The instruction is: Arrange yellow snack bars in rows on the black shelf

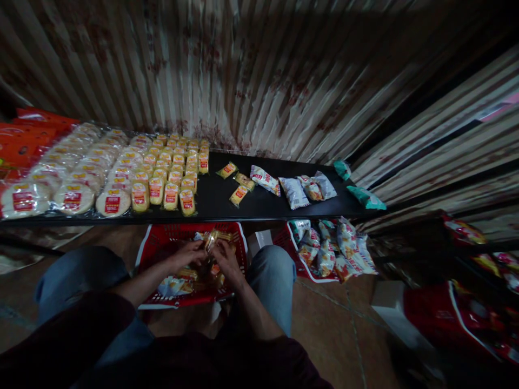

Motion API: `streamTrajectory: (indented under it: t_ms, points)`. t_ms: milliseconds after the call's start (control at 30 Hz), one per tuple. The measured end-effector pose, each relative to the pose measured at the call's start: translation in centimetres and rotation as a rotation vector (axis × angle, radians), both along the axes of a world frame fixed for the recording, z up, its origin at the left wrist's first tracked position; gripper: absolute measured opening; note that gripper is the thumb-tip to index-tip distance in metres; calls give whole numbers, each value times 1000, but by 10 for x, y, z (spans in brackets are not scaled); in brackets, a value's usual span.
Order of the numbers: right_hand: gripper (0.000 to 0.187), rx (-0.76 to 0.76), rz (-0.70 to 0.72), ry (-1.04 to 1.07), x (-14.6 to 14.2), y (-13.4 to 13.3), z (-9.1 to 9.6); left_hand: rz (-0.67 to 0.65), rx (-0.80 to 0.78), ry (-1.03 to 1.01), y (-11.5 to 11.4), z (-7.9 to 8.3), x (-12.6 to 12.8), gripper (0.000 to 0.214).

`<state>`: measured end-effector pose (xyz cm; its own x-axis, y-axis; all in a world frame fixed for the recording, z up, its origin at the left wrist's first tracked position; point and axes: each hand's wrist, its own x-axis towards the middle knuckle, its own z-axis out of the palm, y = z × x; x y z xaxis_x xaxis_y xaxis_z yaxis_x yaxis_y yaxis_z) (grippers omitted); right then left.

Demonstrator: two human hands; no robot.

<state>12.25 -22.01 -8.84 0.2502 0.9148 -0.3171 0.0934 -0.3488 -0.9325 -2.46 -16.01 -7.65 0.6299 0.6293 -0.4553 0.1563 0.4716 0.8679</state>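
A red plastic basket sits on the floor between my knees, with small wrapped snack packets in it. My left hand and my right hand are both down inside it, fingers closed on a small yellowish snack packet held between them. Just beyond the basket runs a low black shelf. On its left part stand rows of yellow-and-red packets and round flatbread packs. A few loose packets lie in its middle.
White snack bags and two green bags lie on the shelf's right end. A second red basket full of bags stands at right on the floor. Another red basket sits at far right. Corrugated metal wall behind.
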Motion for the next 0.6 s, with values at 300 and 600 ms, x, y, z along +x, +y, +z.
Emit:
streamTrajectory:
  t_ms: [300,600]
  points:
    - [32,56,54,-85,-2,-5,7,24,473,152,-10,-11,7,41]
    - [33,185,-52,35,3,-4,24,120,487,-13,-11,-2,13,43]
